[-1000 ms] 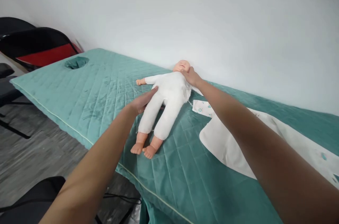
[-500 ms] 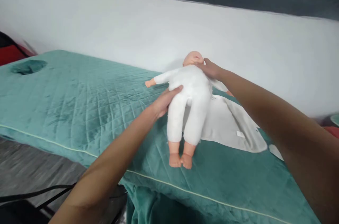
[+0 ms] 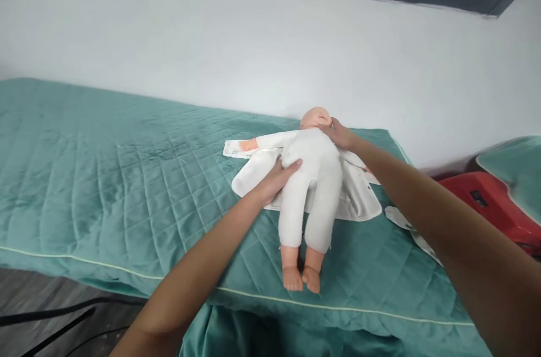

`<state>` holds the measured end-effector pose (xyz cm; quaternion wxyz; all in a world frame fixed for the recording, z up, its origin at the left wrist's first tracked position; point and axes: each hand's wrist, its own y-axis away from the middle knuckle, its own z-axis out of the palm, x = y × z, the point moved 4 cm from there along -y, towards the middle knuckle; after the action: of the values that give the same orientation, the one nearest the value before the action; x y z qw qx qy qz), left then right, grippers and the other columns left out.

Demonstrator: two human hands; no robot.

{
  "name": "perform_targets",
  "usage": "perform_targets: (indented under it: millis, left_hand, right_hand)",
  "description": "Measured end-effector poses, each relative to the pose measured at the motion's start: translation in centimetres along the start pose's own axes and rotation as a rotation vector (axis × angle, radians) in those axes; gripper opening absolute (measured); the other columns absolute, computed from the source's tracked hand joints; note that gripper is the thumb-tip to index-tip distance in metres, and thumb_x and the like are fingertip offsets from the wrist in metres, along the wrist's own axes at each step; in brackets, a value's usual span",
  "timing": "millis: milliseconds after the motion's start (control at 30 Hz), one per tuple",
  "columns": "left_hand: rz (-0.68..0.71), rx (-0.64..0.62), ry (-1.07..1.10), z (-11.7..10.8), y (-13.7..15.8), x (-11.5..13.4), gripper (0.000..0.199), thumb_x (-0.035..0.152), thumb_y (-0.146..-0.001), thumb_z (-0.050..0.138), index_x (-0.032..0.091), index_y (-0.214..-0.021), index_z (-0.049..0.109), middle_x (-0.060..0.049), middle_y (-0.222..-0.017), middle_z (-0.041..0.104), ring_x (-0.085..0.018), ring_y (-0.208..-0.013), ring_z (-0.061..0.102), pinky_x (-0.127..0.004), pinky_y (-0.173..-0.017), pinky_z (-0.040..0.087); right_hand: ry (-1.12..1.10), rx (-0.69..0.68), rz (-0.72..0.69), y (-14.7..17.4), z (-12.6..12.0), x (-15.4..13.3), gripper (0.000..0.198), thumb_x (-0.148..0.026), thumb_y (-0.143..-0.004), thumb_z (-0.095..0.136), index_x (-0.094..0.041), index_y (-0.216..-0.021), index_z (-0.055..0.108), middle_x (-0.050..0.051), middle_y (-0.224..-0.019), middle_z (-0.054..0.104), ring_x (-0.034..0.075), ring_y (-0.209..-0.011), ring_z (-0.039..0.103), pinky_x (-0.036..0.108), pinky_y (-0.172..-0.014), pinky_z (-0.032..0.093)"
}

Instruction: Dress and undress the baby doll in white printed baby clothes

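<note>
One doll (image 3: 313, 153) | left hand (image 3: 275, 181) part-curled round hip | right hand (image 3: 342, 136) cupping neck

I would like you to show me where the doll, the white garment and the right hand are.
Doll (image 3: 313, 150): head view, on its white torso.
White garment (image 3: 359, 200): head view, on its spread-out flap at picture right.
Right hand (image 3: 342, 136): head view, on the back of it.

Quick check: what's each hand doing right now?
Left hand: holding the doll at its side.
Right hand: holding the same doll around its neck, beside the head.
</note>
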<state>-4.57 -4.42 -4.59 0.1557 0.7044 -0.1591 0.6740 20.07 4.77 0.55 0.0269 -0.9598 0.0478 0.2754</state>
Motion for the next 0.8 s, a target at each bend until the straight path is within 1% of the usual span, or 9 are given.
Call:
perform_targets:
  millis: [100, 200, 233, 300, 367, 467, 567, 667, 800]
  left_hand:
    - [-0.027, 0.066, -0.216, -2.3, -0.6, 0.0, 0.056, 0.067, -0.092, 0.044, 0.019, -0.100, 0.071, -0.013, -0.094, 0.076, -0.029, -0.084, 0.072, -0.043, -0.078, 0.057]
    - [0.069, 0.297, -0.629, -4.6, -2.1, 0.3, 0.039, 0.046, -0.097, 0.045, 0.019, -0.091, 0.072, -0.012, -0.087, 0.074, -0.030, -0.087, 0.070, -0.044, -0.083, 0.053]
    - [0.098, 0.353, -0.778, -4.9, -2.7, 0.2, 0.032, 0.039, -0.096, 0.047, 0.018, -0.093, 0.072, -0.014, -0.093, 0.074, -0.032, -0.095, 0.068, -0.045, -0.087, 0.051]
    - [0.119, 0.380, -1.016, -5.0, -3.9, -0.5, 0.025, 0.029, -0.093, 0.052, 0.017, -0.102, 0.072, -0.017, -0.107, 0.071, -0.036, -0.110, 0.062, -0.049, -0.094, 0.046]
    - [0.122, 0.334, -1.163, -4.6, -4.7, -1.4, 0.028, 0.026, -0.092, 0.053, 0.016, -0.112, 0.070, -0.019, -0.117, 0.067, -0.038, -0.117, 0.057, -0.051, -0.096, 0.043]
    - [0.105, 0.318, -1.272, -4.3, -4.8, -2.3, 0.034, 0.026, -0.092, 0.051, 0.015, -0.119, 0.068, -0.019, -0.123, 0.061, -0.036, -0.120, 0.052, -0.051, -0.096, 0.042]
    - [0.092, 0.337, -1.296, -4.3, -4.4, -2.4, 0.034, 0.029, -0.093, 0.050, 0.014, -0.117, 0.070, -0.019, -0.123, 0.060, -0.035, -0.119, 0.051, -0.049, -0.096, 0.042]
    - [0.122, 0.369, -1.283, -4.4, -4.1, -2.2, 0.034, 0.033, -0.095, 0.050, 0.015, -0.112, 0.072, -0.018, -0.121, 0.061, -0.035, -0.118, 0.052, -0.049, -0.095, 0.043]
    - [0.157, 0.402, -1.184, -5.0, -4.3, -2.2, 0.029, 0.026, -0.095, 0.048, 0.019, -0.102, 0.075, -0.013, -0.112, 0.067, -0.031, -0.114, 0.057, -0.045, -0.093, 0.044]
  right_hand:
    - [0.261, -0.067, 0.015, -0.3, -1.8, -0.6, 0.089, -0.077, -0.089, 0.044, -0.011, -0.148, 0.037, 0.028, -0.127, 0.066, 0.043, -0.117, 0.063, 0.057, -0.099, 0.047]
    - [0.459, 0.017, -0.080, -0.1, -3.0, -3.6, 0.068, -0.065, -0.096, 0.039, -0.011, -0.136, 0.050, 0.024, -0.110, 0.071, 0.043, -0.105, 0.066, 0.059, -0.092, 0.048]
    - [0.467, 0.047, -0.137, 0.2, -2.7, -5.2, 0.057, -0.058, -0.098, 0.041, -0.013, -0.131, 0.054, 0.022, -0.111, 0.070, 0.041, -0.105, 0.066, 0.057, -0.092, 0.049]
    - [0.449, 0.045, -0.317, 0.9, -0.4, -8.8, 0.044, -0.044, -0.096, 0.051, -0.015, -0.129, 0.056, 0.019, -0.123, 0.066, 0.037, -0.112, 0.062, 0.051, -0.095, 0.049]
    - [0.468, -0.024, -0.513, 1.8, 3.3, -12.3, 0.048, -0.035, -0.092, 0.059, -0.015, -0.135, 0.053, 0.020, -0.136, 0.059, 0.036, -0.122, 0.056, 0.049, -0.099, 0.048]
    - [0.554, -0.100, -0.545, 2.3, 8.5, -15.5, 0.044, -0.019, -0.091, 0.053, -0.013, -0.135, 0.052, 0.020, -0.142, 0.053, 0.036, -0.129, 0.049, 0.052, -0.103, 0.044]
    - [0.605, -0.172, -0.464, 1.6, 11.4, -16.2, 0.039, -0.015, -0.094, 0.045, -0.011, -0.132, 0.055, 0.021, -0.138, 0.057, 0.036, -0.130, 0.049, 0.053, -0.105, 0.041]
    - [0.620, -0.231, -0.442, 1.0, 11.8, -15.6, 0.035, -0.018, -0.095, 0.046, -0.010, -0.127, 0.058, 0.021, -0.132, 0.061, 0.037, -0.125, 0.054, 0.054, -0.102, 0.043]
    - [0.625, -0.208, -0.472, 1.1, 10.3, -14.6, 0.036, -0.013, -0.091, 0.049, -0.012, -0.126, 0.058, 0.019, -0.130, 0.062, 0.035, -0.123, 0.055, 0.050, -0.099, 0.044]
